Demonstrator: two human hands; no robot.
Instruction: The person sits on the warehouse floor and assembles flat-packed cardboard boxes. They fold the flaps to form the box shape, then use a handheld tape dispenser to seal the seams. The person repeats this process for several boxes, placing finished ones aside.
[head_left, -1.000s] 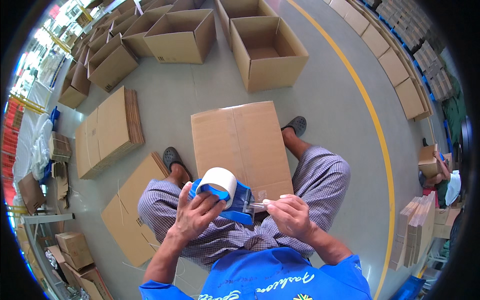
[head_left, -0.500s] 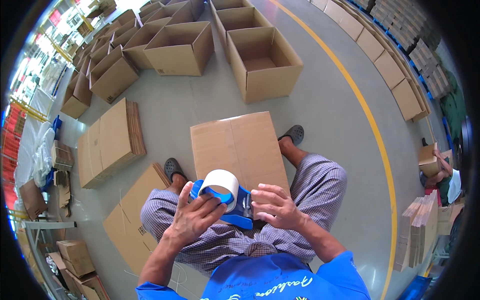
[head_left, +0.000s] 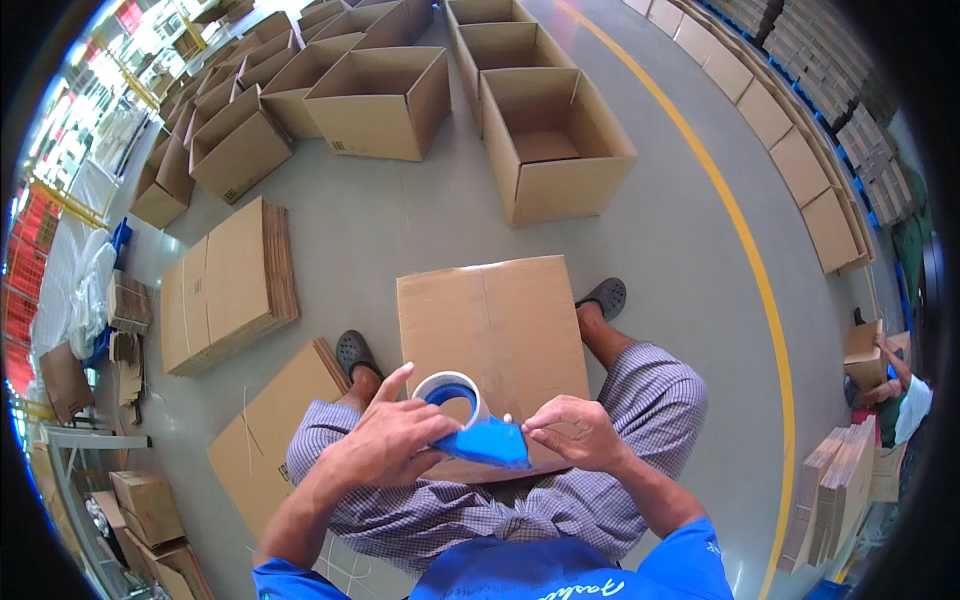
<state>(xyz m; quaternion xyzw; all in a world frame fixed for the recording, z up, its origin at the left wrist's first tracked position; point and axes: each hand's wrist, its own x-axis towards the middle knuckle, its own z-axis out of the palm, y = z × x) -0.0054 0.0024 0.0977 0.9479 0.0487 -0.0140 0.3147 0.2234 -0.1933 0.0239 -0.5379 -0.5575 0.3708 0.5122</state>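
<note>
My left hand (head_left: 385, 442) grips a blue tape dispenser (head_left: 490, 443) with a roll of tape (head_left: 450, 385) in it, whitish on the outside. The dispenser is tilted above the near part of a cardboard box (head_left: 490, 330) between my legs. That box is closed on top, with a seam running away from me down its middle. At the dispenser's right end my right hand (head_left: 580, 432) is closed in a pinch. Whatever sits between its fingertips is too small to make out.
Open cardboard boxes (head_left: 555, 150) stand in rows ahead and at far left. Flattened cartons lie in a stack (head_left: 235, 280) on my left, with more flat cardboard (head_left: 280, 430) by my left leg. At far right a person (head_left: 900, 385) handles a box beside folded cartons (head_left: 830, 490).
The dispenser has turned in my left hand, its blue side now facing up. My right hand has gone from spread fingers to a pinch at its end. The view has shifted slightly.
</note>
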